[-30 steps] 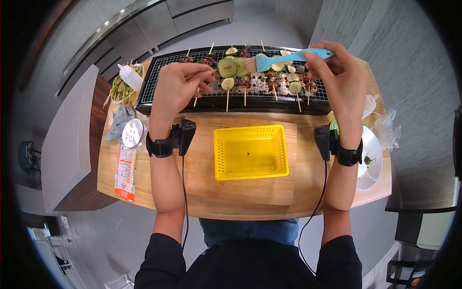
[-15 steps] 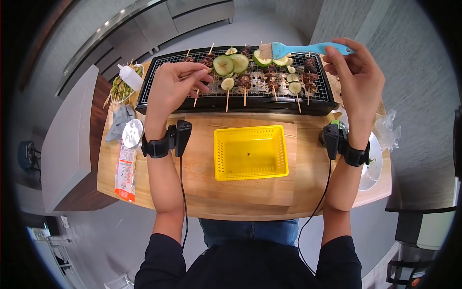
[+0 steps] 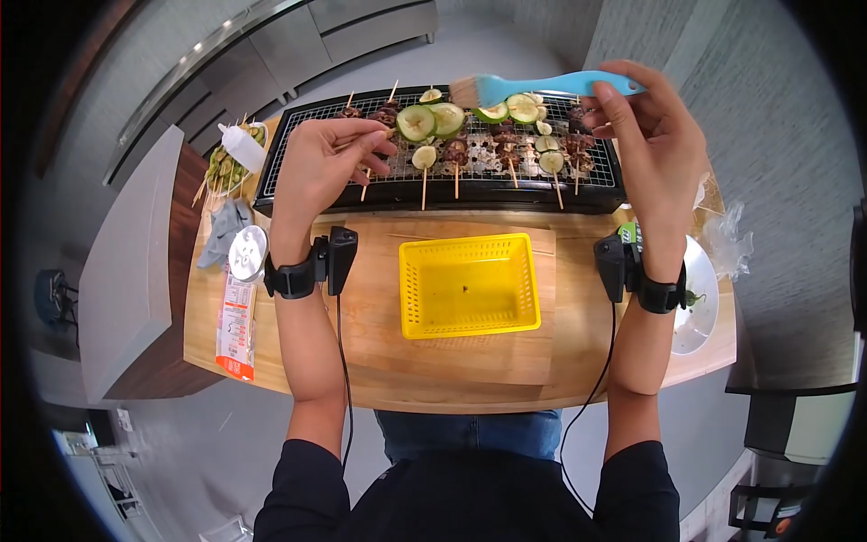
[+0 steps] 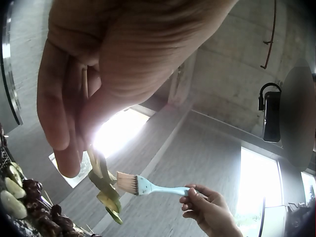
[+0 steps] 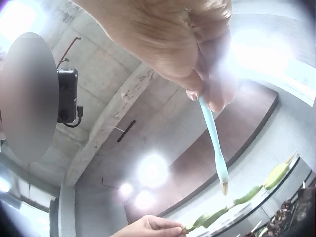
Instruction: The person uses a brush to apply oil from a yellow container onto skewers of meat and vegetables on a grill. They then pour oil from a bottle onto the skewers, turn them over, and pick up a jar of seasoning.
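Observation:
My left hand (image 3: pixel 327 167) pinches the end of a skewer of green vegetable slices (image 3: pixel 416 123), lifted over the left half of the grill. In the left wrist view the slices (image 4: pixel 105 190) hang beyond my fingers. My right hand (image 3: pixel 657 149) grips the blue handle of a brush (image 3: pixel 564 86). Its bristles (image 3: pixel 464 92) are above the slices near the grill's far edge; in the left wrist view the bristles (image 4: pixel 127 182) are close beside them, and whether they touch I cannot tell. Meat skewers (image 3: pixel 456 152) and other slices (image 3: pixel 551 162) lie on the grill (image 3: pixel 370 196).
A yellow basket (image 3: pixel 470 329) stands on a wooden board (image 3: pixel 379 352) in front of the grill. At left are a white squeeze bottle (image 3: pixel 242 147), a bowl of skewers (image 3: pixel 224 172), a round lid (image 3: pixel 248 254) and a printed packet (image 3: pixel 237 325). A white plate (image 3: pixel 703 316) is at right.
The brush has moved right and away from the slices, then back left toward them above the grill's far side. My left hand has shifted slightly left, still pinching the skewer.

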A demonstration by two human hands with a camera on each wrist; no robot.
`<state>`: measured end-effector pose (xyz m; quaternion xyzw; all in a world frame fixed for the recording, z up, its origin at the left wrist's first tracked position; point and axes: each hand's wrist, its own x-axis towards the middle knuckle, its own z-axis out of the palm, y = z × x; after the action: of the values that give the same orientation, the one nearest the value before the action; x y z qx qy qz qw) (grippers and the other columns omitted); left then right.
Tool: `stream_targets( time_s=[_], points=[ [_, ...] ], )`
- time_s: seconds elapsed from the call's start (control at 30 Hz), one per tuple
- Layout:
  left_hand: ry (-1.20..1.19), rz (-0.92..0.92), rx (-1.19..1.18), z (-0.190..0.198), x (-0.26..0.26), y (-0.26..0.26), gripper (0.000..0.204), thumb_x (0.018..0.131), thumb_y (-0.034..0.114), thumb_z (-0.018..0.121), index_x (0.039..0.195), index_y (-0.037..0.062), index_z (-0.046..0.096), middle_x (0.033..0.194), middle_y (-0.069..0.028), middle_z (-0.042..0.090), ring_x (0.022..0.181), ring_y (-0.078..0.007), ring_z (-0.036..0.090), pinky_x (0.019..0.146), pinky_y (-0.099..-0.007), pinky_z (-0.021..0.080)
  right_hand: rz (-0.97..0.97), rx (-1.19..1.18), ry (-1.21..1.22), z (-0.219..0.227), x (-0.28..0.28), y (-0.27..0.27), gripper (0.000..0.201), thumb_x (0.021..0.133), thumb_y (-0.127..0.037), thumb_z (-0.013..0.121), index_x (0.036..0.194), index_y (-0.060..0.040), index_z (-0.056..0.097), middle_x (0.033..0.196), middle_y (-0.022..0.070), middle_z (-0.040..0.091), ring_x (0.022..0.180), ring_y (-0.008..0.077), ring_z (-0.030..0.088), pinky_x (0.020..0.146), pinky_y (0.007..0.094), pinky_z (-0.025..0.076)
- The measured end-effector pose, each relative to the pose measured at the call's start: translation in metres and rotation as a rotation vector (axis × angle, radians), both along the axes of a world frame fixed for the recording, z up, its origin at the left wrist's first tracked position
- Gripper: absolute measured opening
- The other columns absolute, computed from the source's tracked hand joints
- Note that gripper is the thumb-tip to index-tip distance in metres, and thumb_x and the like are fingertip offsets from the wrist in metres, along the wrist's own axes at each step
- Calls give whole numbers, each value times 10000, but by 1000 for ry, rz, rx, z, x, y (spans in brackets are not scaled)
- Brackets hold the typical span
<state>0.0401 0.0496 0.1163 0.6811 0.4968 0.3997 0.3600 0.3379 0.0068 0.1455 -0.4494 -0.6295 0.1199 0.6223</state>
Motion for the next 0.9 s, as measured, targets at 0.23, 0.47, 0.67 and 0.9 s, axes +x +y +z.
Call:
stream_targets(
  time_s=[0.23, 0.47, 0.67, 0.9],
  points=[
    [18, -14, 3, 1, -2, -1, 234, 942, 155, 621, 1083, -22, 684, 901, -109, 732, 714, -136, 703, 562, -212, 529, -15, -76, -106, -7, 3, 4, 222, 907, -172, 672, 1096, -56, 660, 750, 55, 705, 673, 96, 682, 588, 209, 502],
    [32, -21, -7, 1, -2, 0, 241, 945, 151, 616, 1092, -30, 677, 912, -116, 733, 726, -133, 702, 570, -212, 531, -93, -32, -135, -6, 10, 5, 233, 897, -192, 682, 1087, -60, 664, 754, 50, 713, 692, 95, 693, 579, 206, 495],
    [20, -5, 21, 2, 2, -2, 227, 936, 116, 611, 1065, -56, 682, 877, -123, 728, 701, -148, 707, 535, -207, 512, 5, -48, -75, -7, 1, 4, 225, 887, -170, 692, 1084, -64, 670, 741, 50, 708, 693, 104, 698, 575, 209, 494],
    [15, -4, 33, 1, 2, -2, 218, 933, 116, 617, 1061, -45, 689, 876, -116, 729, 698, -144, 705, 540, -205, 510, -38, -26, -126, -10, 3, 6, 211, 889, -185, 692, 1061, -64, 679, 705, 61, 698, 657, 110, 696, 555, 216, 483]
  ],
)
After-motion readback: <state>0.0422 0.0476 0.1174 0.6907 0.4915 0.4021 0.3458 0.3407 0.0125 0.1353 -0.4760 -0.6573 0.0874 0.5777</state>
